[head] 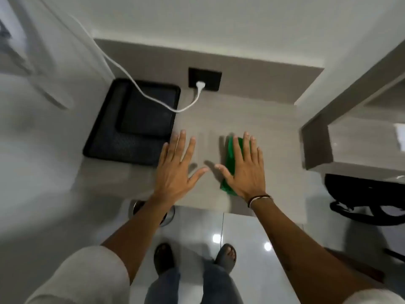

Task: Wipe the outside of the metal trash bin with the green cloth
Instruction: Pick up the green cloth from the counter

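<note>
The green cloth (229,154) lies folded on the grey counter (274,132). My right hand (245,170) rests flat on top of it with fingers spread, covering most of it. My left hand (176,163) lies flat and open on the bare counter just to the left, holding nothing. The metal trash bin (135,206) stands on the floor below the counter's front edge; only a sliver of its shiny rim shows beside my left forearm.
A black tray (114,148) holding a smaller black tray sits on the counter at left. A white cable (153,98) runs to a plug in a black socket plate (205,80). A black bag (368,198) lies at right under a shelf (317,148). Glossy floor tiles lie below.
</note>
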{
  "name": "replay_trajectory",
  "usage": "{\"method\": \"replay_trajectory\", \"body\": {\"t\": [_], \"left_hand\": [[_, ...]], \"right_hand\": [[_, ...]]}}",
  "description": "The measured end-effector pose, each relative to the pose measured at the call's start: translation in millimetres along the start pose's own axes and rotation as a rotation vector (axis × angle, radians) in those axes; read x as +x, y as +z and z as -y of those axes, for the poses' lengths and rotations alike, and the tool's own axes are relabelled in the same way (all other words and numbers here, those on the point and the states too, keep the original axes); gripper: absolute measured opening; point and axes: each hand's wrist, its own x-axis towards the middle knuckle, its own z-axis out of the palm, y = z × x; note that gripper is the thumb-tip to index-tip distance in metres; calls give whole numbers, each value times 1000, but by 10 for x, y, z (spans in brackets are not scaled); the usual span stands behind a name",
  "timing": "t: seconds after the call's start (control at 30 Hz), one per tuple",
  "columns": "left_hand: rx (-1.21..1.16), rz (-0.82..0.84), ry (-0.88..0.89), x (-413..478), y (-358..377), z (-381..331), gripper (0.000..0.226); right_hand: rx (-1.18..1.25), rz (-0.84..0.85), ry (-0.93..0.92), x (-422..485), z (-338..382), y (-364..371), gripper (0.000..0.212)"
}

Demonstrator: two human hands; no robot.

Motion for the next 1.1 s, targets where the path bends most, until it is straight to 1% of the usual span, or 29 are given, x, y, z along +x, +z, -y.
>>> {"method": "replay_trajectory", "body": {"t": [0.03,0.1,0.2,0.3,0.43,0.67,0.77,0.87,1.0,1.1], "left_hand": [[-9,48,-14,-54,151,14,94],[-7,68,-36,-132,407,64,93],[10,94,-69,-262,750,145,91],[27,87,-79,-274,923,207,92],[22,52,-87,-245,1001,223,93],[40,97,-106,-266,1047,239,95],[33,83,-109,-263,1057,239,95],[30,76,-100,-277,1064,231,94],[21,-5,-127,-455,1049,220,86],[38,-61,-187,-721,1077,174,78]], "right_hand": [[1,32,-4,7,-42,137,112],[-13,27,7,53,-150,348,110],[-22,6,15,112,-200,670,109],[-51,-50,33,149,-186,794,112],[-106,-96,74,150,-156,862,106],[-117,-112,101,134,-100,870,79],[-109,-137,78,137,-124,874,70],[-87,-145,53,128,-162,877,68],[-18,-172,-2,114,-198,909,64],[52,-190,-69,13,-182,940,60]]}}
